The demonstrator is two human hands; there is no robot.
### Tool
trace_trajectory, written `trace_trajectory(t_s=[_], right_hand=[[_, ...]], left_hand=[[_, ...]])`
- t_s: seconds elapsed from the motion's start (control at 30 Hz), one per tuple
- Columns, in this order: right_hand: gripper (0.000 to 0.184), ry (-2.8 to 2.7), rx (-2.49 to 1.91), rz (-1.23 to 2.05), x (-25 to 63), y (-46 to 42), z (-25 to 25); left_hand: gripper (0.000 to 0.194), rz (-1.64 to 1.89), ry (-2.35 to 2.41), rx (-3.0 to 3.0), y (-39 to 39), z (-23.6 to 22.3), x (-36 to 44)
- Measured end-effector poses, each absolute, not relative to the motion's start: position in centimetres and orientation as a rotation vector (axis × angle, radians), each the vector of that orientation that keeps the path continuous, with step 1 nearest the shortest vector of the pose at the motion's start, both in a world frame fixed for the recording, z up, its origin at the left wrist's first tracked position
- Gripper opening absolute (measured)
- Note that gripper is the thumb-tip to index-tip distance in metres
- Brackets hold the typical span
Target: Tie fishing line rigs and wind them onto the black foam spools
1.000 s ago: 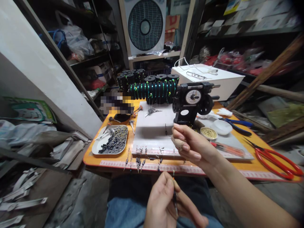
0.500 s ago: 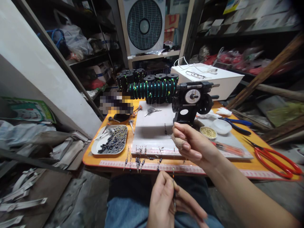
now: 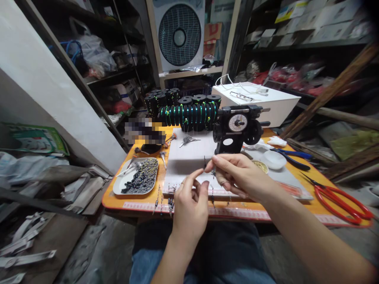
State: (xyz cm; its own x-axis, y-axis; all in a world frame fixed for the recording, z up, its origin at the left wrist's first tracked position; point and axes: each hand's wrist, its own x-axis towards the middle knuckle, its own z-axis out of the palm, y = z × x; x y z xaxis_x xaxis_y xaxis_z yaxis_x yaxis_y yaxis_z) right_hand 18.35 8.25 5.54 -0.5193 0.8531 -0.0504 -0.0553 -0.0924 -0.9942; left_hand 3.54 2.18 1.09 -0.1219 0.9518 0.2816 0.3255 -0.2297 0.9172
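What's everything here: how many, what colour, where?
Fan: one, white, back
Box: one, white, back right
Spools: many, black, green-lined, table's back
Dialled machine: one, black, rear centre
Board: one, pale grey, mid-table
Tray: one, white, table's left
Small parts: many, dark and yellowish, in tray
Slim pieces: several, dark, table's front
Beads: many, gold, table's right
Pliers: one, blue and black, right
Scissors: one, red-handled, far right
Table: one, orange, centre
Shelves: several, dark, both sides
Legs: two, blue, below
Right hand: one, bare, above board
Left hand: one, bare, beside it
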Motion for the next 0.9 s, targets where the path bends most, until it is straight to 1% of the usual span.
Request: trace_trajectory(t_s=[0.17,0.27,0.37,0.47,0.63,0.9], right_hand=[[0.038,-1.427,-0.864,1.773,18.4,8.2,5.8],[0.035,-1.244,-0.811,1.892,18.2,8.2,5.7],[0.037,-1.067,-0.787,2.033,17.7,8.2,5.4],[0.037,-1.001,-0.729,2.107,17.2,8.0,5.1],[0.035,-0.992,-0.739,2.096,16.9,8.0,5.1],[0.035,-0.998,-0.740,2.103,16.8,8.2,5.0]], left_hand=[[0.015,1.428,1.276,1.610,3.5,1.7,4.7],[0.019,1.408,1.211,1.525,2.9,1.5,4.8],[0.020,1.369,0.941,1.220,1.8,1.5,4.9],[0.020,1.350,0.711,0.933,0.8,1.5,5.0],[0.021,1.269,0.615,0.724,-0.6,1.3,5.0],[0.026,1.218,0.491,0.550,-1.2,-0.6,5.5]])
